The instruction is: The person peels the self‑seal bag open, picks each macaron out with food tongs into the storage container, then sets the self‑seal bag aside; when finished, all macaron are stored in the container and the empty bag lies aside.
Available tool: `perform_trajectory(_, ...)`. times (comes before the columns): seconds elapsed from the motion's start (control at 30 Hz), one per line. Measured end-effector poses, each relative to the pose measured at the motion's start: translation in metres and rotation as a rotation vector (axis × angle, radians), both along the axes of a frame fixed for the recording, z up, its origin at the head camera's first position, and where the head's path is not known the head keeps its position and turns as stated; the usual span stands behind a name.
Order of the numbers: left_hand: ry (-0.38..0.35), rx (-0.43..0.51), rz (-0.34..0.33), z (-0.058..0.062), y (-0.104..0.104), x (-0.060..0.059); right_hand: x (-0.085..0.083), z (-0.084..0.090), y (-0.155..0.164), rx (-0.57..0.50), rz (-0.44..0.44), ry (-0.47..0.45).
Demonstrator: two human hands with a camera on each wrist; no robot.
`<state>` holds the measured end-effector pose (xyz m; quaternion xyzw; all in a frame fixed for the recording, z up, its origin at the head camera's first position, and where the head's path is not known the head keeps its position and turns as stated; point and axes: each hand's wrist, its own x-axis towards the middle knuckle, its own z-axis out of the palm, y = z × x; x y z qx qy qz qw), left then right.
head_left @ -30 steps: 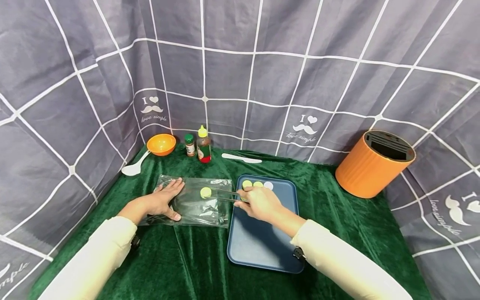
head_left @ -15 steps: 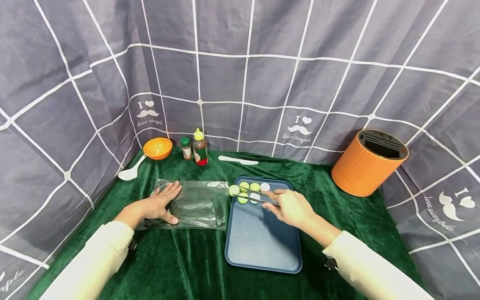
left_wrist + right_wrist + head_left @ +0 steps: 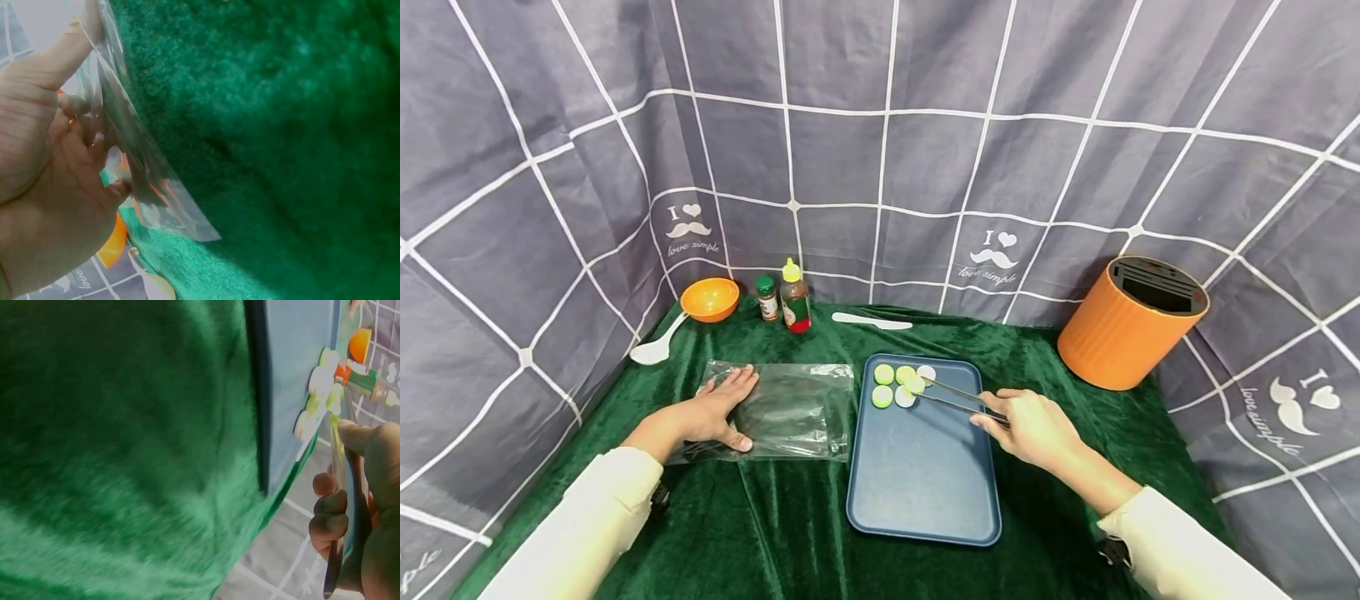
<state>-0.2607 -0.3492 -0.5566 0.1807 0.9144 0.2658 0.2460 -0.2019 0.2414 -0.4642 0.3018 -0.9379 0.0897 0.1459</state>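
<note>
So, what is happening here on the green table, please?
A person is working with both hands. The right hand holds metal tweezers, and their tips pinch a pale green round slice over the far end of the blue tray. Four more slices lie there, close together. The left hand rests flat on a clear plastic bag beside the tray, pressing it to the green cloth.
</note>
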Motion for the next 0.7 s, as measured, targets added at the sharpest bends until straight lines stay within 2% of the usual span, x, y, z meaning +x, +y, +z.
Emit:
perform_trajectory(0.43,0.006,-0.003,-0.002,0.006,0.004,0.003,0.006,-0.003,0.018,0.046,-0.045,-0.022)
perform_trajectory(0.7,0.016,-0.007,-0.003,0.006,0.004,0.004,0.006,-0.013,0.019,0.047,-0.046,-0.02)
